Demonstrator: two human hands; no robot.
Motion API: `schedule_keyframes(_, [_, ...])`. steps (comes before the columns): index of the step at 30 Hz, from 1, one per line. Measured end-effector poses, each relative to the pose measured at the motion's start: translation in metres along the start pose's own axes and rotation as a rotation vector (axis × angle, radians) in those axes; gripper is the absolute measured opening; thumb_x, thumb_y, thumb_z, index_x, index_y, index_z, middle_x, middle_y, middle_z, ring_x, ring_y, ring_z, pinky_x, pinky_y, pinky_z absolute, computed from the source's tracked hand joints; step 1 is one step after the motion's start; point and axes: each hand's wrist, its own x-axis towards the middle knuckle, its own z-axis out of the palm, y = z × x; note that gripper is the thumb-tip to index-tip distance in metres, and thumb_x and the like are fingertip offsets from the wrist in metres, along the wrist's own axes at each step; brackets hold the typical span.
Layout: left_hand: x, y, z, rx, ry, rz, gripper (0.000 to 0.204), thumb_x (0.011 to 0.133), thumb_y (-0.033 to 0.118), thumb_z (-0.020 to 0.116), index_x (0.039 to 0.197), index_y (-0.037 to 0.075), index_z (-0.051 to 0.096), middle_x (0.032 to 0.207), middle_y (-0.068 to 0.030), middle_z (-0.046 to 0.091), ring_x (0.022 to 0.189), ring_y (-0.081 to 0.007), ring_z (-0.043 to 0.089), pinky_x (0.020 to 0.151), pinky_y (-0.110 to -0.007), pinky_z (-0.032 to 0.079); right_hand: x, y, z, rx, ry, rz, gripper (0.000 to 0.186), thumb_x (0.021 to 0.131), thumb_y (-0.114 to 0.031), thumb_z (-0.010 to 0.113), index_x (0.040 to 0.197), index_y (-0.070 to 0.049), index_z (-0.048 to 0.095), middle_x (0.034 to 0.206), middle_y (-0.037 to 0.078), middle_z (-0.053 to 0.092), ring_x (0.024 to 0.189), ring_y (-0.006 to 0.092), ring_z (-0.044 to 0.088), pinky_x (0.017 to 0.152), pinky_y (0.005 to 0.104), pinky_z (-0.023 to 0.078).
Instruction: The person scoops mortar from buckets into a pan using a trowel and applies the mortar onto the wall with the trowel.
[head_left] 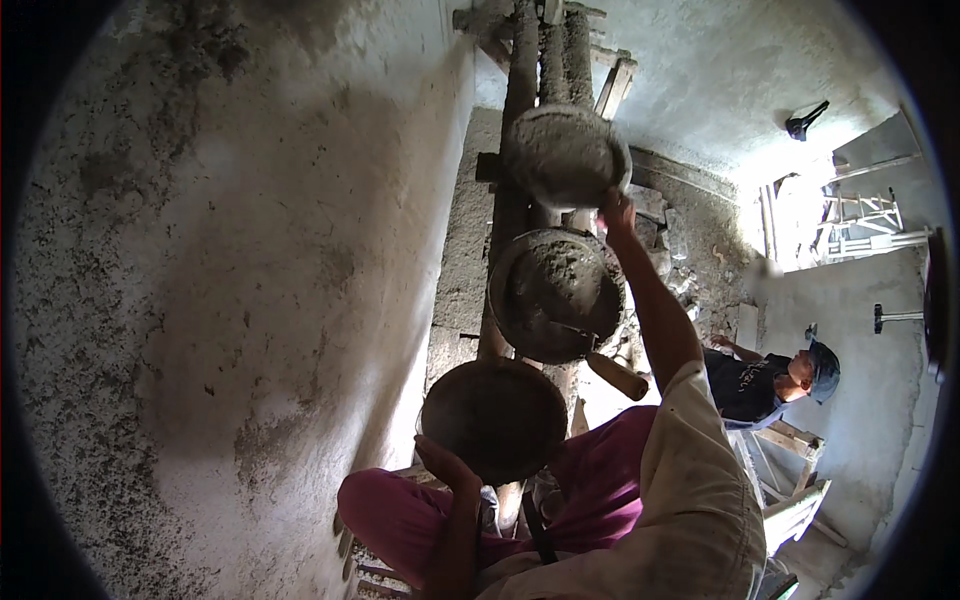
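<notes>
Grey inside: held far bowl (567,157) by its near right rim with right hand (617,211), with fingers clenched on edge. Located over planks (555,70), just beyond middle bowl (504,308); couldn't tell whether lifted or resting. Saw only smeared residue in it, not a heap.

Cupped left hand (449,466) against left edge of near bowl (493,415), in front of purple trousers (608,475); couldn't tell how tightly gripped. Looked dark inside, couldn't make out contents.

Found mortar (568,272) in middle bowl, heaped toward far side, with trowel (617,377) left in it, handle-end out over near right rim.

Judged step: handling far bowl at arm's reach. Judged next move to call for firm rim grip, clearance over middle bowl and care around trowel.
</notes>
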Motion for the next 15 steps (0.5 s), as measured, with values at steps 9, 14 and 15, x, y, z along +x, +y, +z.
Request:
schedule_keyframes(9, [0.014, -0.002, -0.022, -0.032, 0.052, 0.003, 0.06, 0.102, 0.043, 0.032, 0.131, -0.007, 0.044, 0.13, -0.0214, 0.05, 0.116, -0.029, 0.05, 0.101, -0.036, 0.037, -0.015, -0.062, 0.075, 0.566, 0.054, 0.245, 0.065, 0.082, -0.014, 0.065, 0.128, -0.016, 0.019, 0.119, 0.019, 0.047, 0.108, 0.0386, 0.055, 0.063, 0.0536, 0.057])
schedule_keyframes(14, [0.009, -0.009, 0.003, -0.127, -0.075, -0.074, 0.058, 0.102, 0.042, 0.032, 0.134, -0.006, 0.042, 0.135, -0.0209, 0.047, 0.121, -0.0286, 0.048, 0.104, -0.035, 0.035, 0.077, 0.007, -0.021, 0.218, -0.031, -0.259, 0.054, 0.085, -0.012, 0.064, 0.129, -0.012, 0.033, 0.124, 0.016, 0.048, 0.104, 0.0345, 0.058, 0.065, 0.0479, 0.058])
schedule_keyframes(15, [0.011, -0.009, -0.006, -0.149, -0.07, -0.113, 0.059, 0.102, 0.041, 0.033, 0.136, -0.006, 0.041, 0.138, -0.0207, 0.045, 0.124, -0.0283, 0.046, 0.106, -0.035, 0.034, 0.072, -0.004, -0.011, 0.221, -0.147, -0.213, 0.055, 0.085, -0.012, 0.064, 0.131, -0.012, 0.034, 0.126, 0.016, 0.048, 0.102, 0.0329, 0.059, 0.065, 0.0467, 0.058])
